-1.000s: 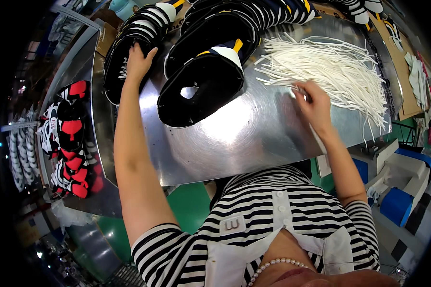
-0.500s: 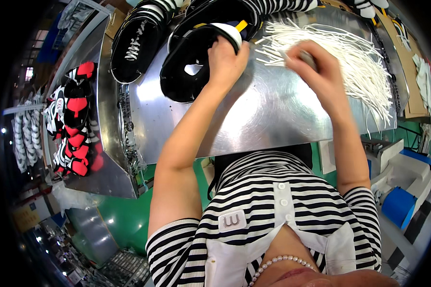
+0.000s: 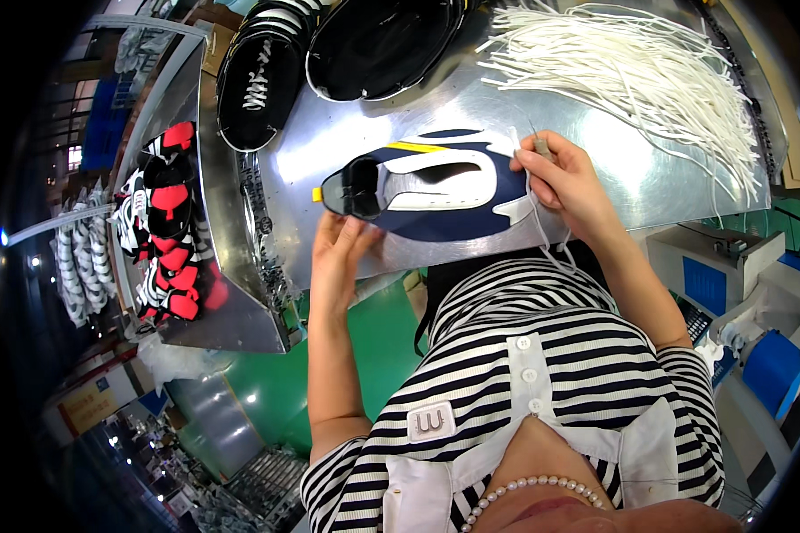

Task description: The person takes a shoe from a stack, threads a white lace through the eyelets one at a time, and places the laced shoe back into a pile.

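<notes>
A navy shoe upper with white panels, a yellow stripe and a grey-black collar lies flat on the metal table in front of me, its heel to the left. My left hand grips the heel edge, thumb on top and fingers partly hidden beneath. By the toe end, my right hand is closed on a white shoelace whose ends dangle toward my lap. The same hand also holds a small tool with a stubby grey handle and a thin metal tip pointing up.
White shoelaces lie in a large loose pile at the far right. Dark shoe uppers and a nested row of laced ones stand at the far left. Red, black and white shoe uppers are stacked on the left ledge.
My left hand has brought a shoe upper from the back of the table to the front and laid it flat. My right hand has come down beside its toe, lace now hanging.
</notes>
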`<action>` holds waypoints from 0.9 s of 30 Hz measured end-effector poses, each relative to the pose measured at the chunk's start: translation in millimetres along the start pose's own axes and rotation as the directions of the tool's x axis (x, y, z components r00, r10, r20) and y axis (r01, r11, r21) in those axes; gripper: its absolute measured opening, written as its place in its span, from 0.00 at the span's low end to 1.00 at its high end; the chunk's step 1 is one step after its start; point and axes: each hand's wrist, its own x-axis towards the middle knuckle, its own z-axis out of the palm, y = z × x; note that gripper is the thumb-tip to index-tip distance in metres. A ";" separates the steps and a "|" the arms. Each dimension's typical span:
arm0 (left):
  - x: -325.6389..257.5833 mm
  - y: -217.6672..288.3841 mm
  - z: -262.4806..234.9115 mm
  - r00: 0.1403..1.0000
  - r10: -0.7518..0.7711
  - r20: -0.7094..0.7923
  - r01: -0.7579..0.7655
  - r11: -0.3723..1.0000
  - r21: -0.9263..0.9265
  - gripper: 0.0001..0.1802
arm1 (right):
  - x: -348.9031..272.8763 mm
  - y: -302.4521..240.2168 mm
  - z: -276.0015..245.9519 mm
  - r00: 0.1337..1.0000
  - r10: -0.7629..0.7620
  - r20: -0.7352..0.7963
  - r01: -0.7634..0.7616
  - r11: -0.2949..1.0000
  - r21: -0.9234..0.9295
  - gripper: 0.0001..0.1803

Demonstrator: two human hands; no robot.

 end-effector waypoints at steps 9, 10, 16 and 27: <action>30.0 42.1 74.3 0.914 -0.143 0.379 -0.326 0.296 0.898 0.27 | 20.0 10.6 32.3 0.987 -0.146 -0.067 0.139 0.984 -0.109 0.08; 49.7 42.7 81.1 0.845 -0.459 0.274 0.000 0.513 0.858 0.31 | 21.5 8.2 35.8 0.986 -0.150 -0.072 0.142 0.984 -0.106 0.08; 49.2 20.4 125.6 0.782 -0.411 0.468 0.332 0.911 0.246 0.36 | 22.8 9.1 29.0 0.959 -0.232 -0.166 0.209 0.967 -0.145 0.08; 11.9 -0.2 152.2 0.930 0.099 0.355 -0.177 0.965 0.196 0.21 | -4.1 -5.0 21.6 0.939 -0.330 -0.098 0.267 0.878 -0.397 0.10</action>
